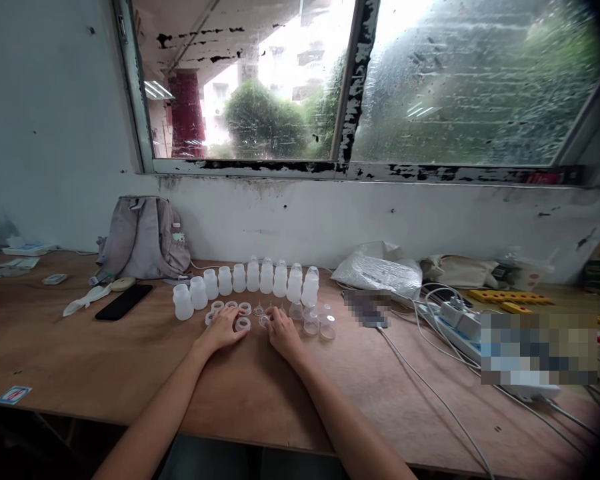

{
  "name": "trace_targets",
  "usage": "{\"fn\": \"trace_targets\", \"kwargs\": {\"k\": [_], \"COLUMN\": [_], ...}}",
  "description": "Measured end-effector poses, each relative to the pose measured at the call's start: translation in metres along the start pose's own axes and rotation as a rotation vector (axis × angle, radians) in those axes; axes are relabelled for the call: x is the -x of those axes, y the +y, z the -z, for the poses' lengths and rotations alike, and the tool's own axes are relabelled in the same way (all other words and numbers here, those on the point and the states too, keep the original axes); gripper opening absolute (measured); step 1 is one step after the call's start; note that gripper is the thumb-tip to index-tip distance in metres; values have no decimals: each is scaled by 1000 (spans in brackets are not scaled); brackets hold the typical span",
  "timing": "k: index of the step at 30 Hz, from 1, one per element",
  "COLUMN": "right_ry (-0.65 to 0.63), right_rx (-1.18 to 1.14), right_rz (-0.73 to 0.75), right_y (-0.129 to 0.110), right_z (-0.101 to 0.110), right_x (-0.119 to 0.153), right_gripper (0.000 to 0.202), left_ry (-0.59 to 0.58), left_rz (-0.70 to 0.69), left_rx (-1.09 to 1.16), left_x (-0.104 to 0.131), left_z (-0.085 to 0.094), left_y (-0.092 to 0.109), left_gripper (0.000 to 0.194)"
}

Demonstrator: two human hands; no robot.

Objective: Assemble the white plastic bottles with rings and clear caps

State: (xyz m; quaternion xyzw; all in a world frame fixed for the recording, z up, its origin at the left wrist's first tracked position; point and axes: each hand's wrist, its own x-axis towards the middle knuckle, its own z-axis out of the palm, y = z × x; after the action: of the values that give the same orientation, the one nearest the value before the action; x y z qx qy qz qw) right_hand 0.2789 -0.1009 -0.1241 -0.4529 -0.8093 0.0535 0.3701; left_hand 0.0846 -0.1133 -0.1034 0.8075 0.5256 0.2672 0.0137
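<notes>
Left hand (222, 328) loosely curled over white rings (243, 329), right hand (283, 333) with fingers bent at small clear teats (259, 310); cannot tell whether either grips. Step judged: picking out loose parts; next move likely calls for a light fingertip pinch. Clear caps (327, 328) right of right hand; bottles (183, 304) curve behind on tabletop (275, 400), five topped.

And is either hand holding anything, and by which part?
It can't be told: the left hand is over the rings and the right hand is at a clear teat, but any grip is too small to make out.
</notes>
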Motion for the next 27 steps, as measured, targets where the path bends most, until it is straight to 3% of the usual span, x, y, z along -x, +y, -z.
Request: {"fn": "trace_targets", "kwargs": {"k": [5,15,27], "right_ry": [9,101,15], "right_rx": [230,345,381], "right_rz": [-55,-83,-127], "right_y": [0,8,11], "right_z": [3,5,1], "right_x": [-1,-4,-4], "right_gripper": [12,14,18], "left_ry": [1,76,106], "left_rz": [69,98,121], "left_rx": [-112,-196,-220], "left_x": [1,2,2], "left_z": [4,4,0], "left_y": [-7,-16,-21], "left_gripper": [34,33,31]}}
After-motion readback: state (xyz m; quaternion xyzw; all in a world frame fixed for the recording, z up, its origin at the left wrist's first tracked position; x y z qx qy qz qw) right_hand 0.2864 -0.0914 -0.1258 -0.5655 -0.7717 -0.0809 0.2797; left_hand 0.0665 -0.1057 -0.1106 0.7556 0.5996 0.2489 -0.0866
